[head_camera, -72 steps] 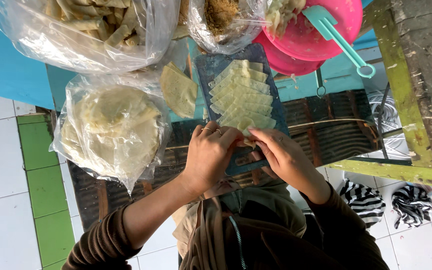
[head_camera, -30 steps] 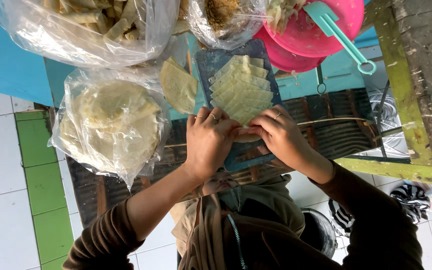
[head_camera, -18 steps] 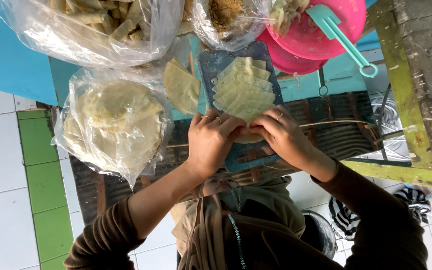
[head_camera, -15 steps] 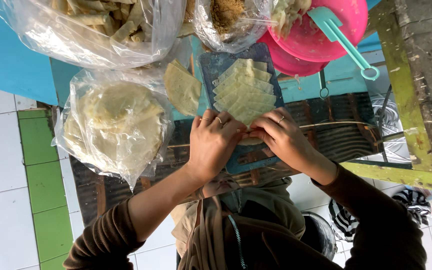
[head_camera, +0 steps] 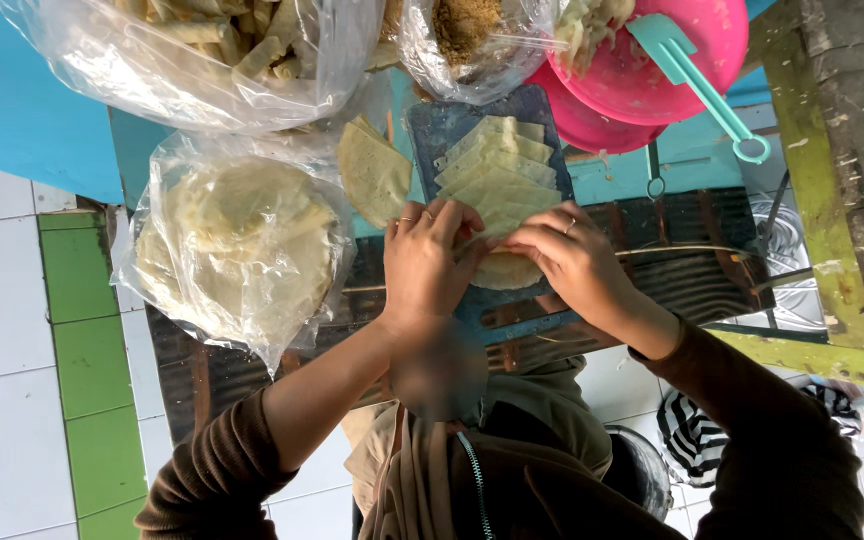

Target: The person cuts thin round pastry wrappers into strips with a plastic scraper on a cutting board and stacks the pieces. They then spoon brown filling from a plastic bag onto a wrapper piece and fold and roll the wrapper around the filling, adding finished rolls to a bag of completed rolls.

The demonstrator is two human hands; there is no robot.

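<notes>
wrappers (head_camera: 497, 170) on board (head_camera: 432, 130), bag (head_camera: 237, 250) left

Blue table (head_camera: 42, 110): dark tray (head_camera: 452, 125), plastic bags (head_camera: 242, 250), pink bowls (head_camera: 652, 70).

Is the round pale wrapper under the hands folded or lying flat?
Cannot tell for sure. The left hand and right hand cover most of the round pale wrapper; only its curved lower edge shows on the dark cutting board.
</notes>
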